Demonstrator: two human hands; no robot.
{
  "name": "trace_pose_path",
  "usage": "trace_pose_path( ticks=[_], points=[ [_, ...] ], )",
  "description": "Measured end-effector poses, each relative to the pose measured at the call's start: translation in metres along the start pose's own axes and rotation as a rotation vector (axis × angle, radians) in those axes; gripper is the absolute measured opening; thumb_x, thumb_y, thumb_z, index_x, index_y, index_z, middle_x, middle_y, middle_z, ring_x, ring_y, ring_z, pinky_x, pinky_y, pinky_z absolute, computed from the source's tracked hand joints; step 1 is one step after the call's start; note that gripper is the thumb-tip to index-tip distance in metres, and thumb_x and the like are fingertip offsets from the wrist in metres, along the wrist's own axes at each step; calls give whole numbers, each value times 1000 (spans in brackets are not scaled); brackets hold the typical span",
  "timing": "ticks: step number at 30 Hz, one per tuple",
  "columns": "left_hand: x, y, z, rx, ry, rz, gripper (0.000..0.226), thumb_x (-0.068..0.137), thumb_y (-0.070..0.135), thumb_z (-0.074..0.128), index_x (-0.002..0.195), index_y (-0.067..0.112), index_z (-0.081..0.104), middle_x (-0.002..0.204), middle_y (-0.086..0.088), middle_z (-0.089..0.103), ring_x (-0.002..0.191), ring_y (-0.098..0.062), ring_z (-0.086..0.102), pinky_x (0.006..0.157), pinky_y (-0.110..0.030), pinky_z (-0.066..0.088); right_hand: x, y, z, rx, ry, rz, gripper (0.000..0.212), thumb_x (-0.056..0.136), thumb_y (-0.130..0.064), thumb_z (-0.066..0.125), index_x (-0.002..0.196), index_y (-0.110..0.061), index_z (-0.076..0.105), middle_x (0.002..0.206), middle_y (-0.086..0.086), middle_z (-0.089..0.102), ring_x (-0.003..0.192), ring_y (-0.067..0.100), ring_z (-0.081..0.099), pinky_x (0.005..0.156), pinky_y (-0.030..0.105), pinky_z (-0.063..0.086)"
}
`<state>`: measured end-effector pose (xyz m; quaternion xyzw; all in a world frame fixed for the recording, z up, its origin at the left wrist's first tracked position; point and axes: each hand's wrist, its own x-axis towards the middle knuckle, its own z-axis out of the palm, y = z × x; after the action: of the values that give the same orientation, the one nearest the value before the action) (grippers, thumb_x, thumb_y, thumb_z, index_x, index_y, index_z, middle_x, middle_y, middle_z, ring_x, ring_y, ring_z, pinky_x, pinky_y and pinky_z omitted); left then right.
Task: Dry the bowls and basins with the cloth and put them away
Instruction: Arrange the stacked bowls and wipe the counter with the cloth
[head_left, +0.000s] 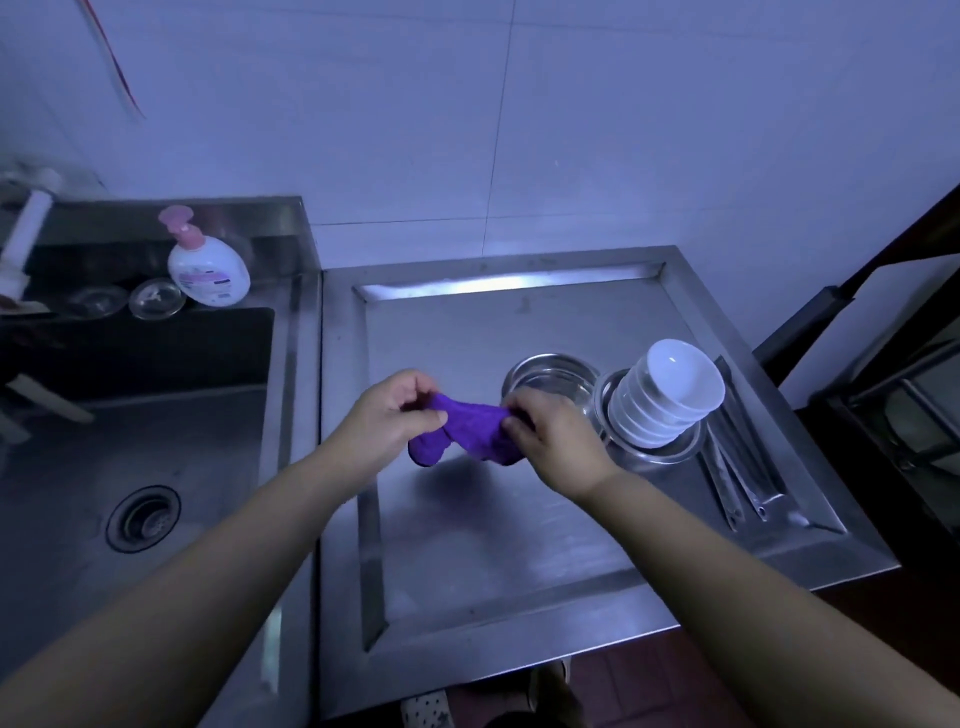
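Head view, dim bluish light. Both hands are raised over the middle of the steel bench (519, 545), holding one purple cloth (467, 431) between them.

Left hand (389, 415): fingers curled, thumb and forefinger pinching the left end of the cloth. A bunched fold hangs below this hand, clear of the bench top.

Right hand (550, 441): fingers curled over the right end of the cloth, gripping it from above. The cloth stretches loosely from one hand to the other, with a second fold drooping under the right hand.

Bowls: a stack of white bowls (670, 395) leans to the right, toward the back right of the bench. It sits inside a shallow steel basin (675, 457). The top bowl faces up and is tilted.

A second steel basin (550, 374) stands just to the left of the first, its rim touching or nearly touching it; I cannot tell which. The right hand partly covers its near edge.

Long metal utensils (737, 467), possibly tongs or chopsticks, lie along the right edge of the bench, just beside the basin with the bowls.

Left of the bench: a steel sink (156, 441) with a round drain (143, 519). On its back ledge stands a white soap bottle (208, 265) with a pink pump, and beside it a small glass lid or dish (156, 298).
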<state>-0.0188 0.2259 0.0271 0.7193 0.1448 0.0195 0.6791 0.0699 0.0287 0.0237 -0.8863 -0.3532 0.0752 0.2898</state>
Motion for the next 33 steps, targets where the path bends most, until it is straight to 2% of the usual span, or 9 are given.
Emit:
trace_pose_path(
  ticks=[5, 10, 14, 16, 18, 22, 27, 30, 33],
  points=[
    [-33, -54, 1, 234, -295, -313, 26, 76, -16, 57, 78, 11, 59, 75, -6, 61, 71, -15, 55, 65, -19, 45, -47, 17, 59, -101, -321, 15, 13, 92, -16, 54, 102, -11, 61, 105, 8, 62, 94, 30, 57, 81, 30, 36],
    [-58, -103, 1, 517, -604, -501, 27, 75, -9, 57, 80, 16, 59, 73, 3, 54, 65, -6, 51, 55, -11, 41, -85, 10, 107, -184, -630, -104, 18, 92, -17, 48, 103, -8, 59, 110, 12, 58, 98, 33, 54, 80, 39, 38],
    [-68, -115, -12, 573, -700, -543, 27, 77, -5, 56, 94, 13, 68, 73, 11, 60, 68, -1, 57, 58, -8, 45, -89, 0, 127, -261, -667, -237, 31, 93, -36, 46, 99, -13, 67, 107, 6, 62, 96, 28, 53, 81, 38, 39],
    [-67, -114, -21, 512, -601, -523, 23, 80, -3, 58, 91, 14, 69, 77, 13, 65, 76, 0, 61, 65, -6, 46, -85, -1, 135, -241, -597, -227, 36, 96, -39, 44, 107, -14, 66, 118, 4, 60, 103, 25, 49, 87, 37, 39],
    [-62, -113, -34, 549, -301, -425, 22, 81, -1, 60, 84, 20, 67, 78, 12, 65, 78, -2, 62, 68, -7, 44, -82, -1, 145, -189, -569, -178, 39, 96, -35, 45, 126, -12, 56, 138, 8, 47, 123, 26, 40, 103, 39, 34],
    [-59, -113, -63, 504, 174, -343, 25, 84, 1, 54, 84, 25, 62, 82, 9, 66, 85, -11, 63, 76, -26, 49, -90, -8, 180, -301, -633, -120, 61, 98, -39, 39, 151, -15, 18, 160, 10, 4, 146, 27, 3, 118, 42, 6],
    [-60, -121, -77, 550, 322, -253, 21, 88, 8, 52, 93, 25, 64, 87, 12, 65, 80, -5, 60, 67, -20, 43, -71, -14, 213, -403, -564, -99, 69, 97, -37, 34, 152, -13, 1, 158, 12, -17, 141, 27, -29, 105, 44, -30],
    [-53, -127, -80, 671, 371, -168, 21, 88, 6, 53, 102, 16, 65, 96, 5, 62, 87, -11, 57, 73, -24, 44, -43, -13, 222, -437, -528, -105, 72, 96, -36, 30, 151, -13, -9, 156, 12, -23, 133, 29, -38, 107, 46, -32],
    [-38, -127, -86, 813, 399, -24, 23, 81, -5, 58, 98, 8, 68, 94, -7, 66, 90, -24, 59, 77, -31, 46, -11, -9, 226, -478, -488, -140, 70, 95, -36, 29, 151, -12, -7, 157, 13, -18, 135, 33, -33, 110, 51, -26]
  ],
)
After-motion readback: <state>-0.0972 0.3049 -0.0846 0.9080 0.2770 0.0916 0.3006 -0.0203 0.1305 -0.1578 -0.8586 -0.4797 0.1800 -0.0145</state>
